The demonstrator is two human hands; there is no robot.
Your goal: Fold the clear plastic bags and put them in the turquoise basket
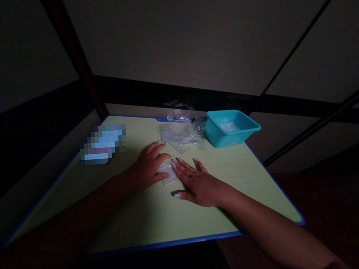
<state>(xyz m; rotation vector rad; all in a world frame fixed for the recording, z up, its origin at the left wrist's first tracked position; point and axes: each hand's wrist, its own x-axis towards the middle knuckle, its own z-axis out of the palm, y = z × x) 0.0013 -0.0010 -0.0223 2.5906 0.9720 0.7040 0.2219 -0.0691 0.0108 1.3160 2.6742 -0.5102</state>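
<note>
A small clear plastic bag (pixel 168 173) lies flat near the middle of the table, partly covered by my hands. My left hand (pixel 149 164) rests at its left side with the fingers apart, the thumb on the plastic. From the right, my right hand (pixel 198 182) is laid flat with its fingers spread, the fingertips touching the bag's right edge. Just beyond the hands sits a loose pile of clear plastic bags (pixel 181 136), crumpled and overlapping.
The pale table (pixel 136 219) has a blue edge. A turquoise basket (pixel 229 137) with something whitish inside stands at the back right. On the left lies a blurred-out light blue object (pixel 103 144). Walls (pixel 176 40) rise behind the table.
</note>
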